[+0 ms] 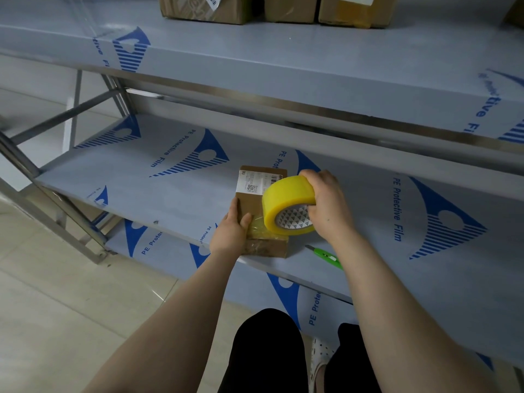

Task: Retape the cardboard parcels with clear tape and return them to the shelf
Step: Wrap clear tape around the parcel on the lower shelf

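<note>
Cardboard parcel (251, 204) is laid flat on the middle shelf (141, 188), between the two hands; its near left edge is gripped by the left hand (229, 234), with the thumb pressed on a strip of tape across the top; a roll of yellowish clear tape (286, 199) is clasped by the right hand (329, 205) and held just right of the left thumb, over the parcel's right edge; a green utility knife (326, 255) is laid beside the right wrist; more cardboard boxes (204, 9) are stacked well above both hands.
</note>
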